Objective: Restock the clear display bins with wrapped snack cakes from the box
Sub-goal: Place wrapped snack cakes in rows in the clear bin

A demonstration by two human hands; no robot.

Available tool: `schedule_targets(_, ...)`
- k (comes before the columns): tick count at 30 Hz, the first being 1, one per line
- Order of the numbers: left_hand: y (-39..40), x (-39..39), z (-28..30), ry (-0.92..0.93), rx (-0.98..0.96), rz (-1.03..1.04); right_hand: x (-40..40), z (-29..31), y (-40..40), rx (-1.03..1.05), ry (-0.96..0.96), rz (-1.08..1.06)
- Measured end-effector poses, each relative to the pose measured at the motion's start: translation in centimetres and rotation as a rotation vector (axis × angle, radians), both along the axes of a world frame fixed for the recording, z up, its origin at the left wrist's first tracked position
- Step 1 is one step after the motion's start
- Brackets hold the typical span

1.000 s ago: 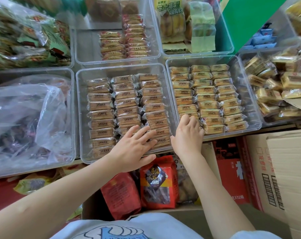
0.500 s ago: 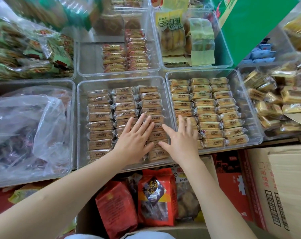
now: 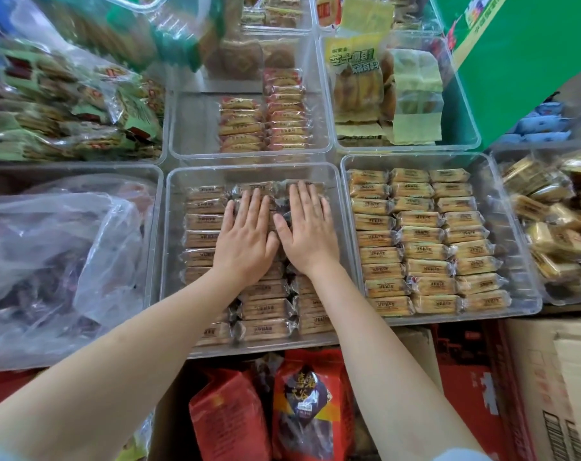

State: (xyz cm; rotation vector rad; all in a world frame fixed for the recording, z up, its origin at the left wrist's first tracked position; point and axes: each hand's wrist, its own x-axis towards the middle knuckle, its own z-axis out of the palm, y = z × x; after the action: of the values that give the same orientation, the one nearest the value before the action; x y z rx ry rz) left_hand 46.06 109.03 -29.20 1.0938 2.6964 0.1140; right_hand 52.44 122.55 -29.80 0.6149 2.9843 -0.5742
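A clear display bin (image 3: pixel 172 261) in the middle holds three rows of brown wrapped snack cakes (image 3: pixel 266 309). My left hand (image 3: pixel 244 241) lies flat, fingers straight, pressing on the middle row. My right hand (image 3: pixel 307 232) lies flat beside it on the right-hand row, thumbs nearly touching. Both hands hold nothing. A second clear bin (image 3: pixel 528 294) to the right carries three tidy rows of yellow wrapped cakes (image 3: pixel 422 241). A cardboard box (image 3: pixel 555 377) stands at the lower right.
Behind is a half-filled clear bin (image 3: pixel 189 128) with red-wrapped cakes. A crumpled plastic bag (image 3: pixel 49 254) fills the left bin. Red snack bags (image 3: pixel 309 404) stand below the shelf edge. A green carton (image 3: pixel 515 61) leans at the back right; loose yellow cakes (image 3: pixel 555 234) lie far right.
Both hands slid forward from the bin's near edge to its far half. My right hand crossed from the bin divider onto the brown cakes, and both now lie flat side by side.
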Motion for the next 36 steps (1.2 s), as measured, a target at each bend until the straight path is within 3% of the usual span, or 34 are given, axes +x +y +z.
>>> schedule_targets(6,-0.2,0.0,-0.4,0.022,0.008,-0.067,0.6,-0.4,-0.2,0.026,-0.051,0.002)
schedule_targets(12,-0.3,-0.8,0.3,-0.074,0.023,-0.129,0.1,-0.1,0.1,0.008,-0.114,0.001)
schedule_targets(16,-4.3,-0.8,0.8,0.001,0.132,0.099,0.2,1.7,-2.2,-0.017,-0.008,-0.003)
schedule_targets(18,-6.2,-0.6,0.4,-0.018,0.081,0.18,-0.1,2.1,-4.6,-0.019,0.05,0.083)
schedule_targets(25,-6.6,-0.9,-0.3,-0.061,0.012,0.171,-0.7,0.3,-7.0,0.164,-0.116,0.153)
schedule_targets(33,-6.6,-1.1,-0.1,-0.162,0.021,0.201,-0.8,1.3,-6.9,0.161,-0.225,0.152)
schedule_targets(36,-6.2,-1.5,0.9,-0.199,0.123,0.254,-1.8,2.7,-5.8,0.153,-0.175,0.158)
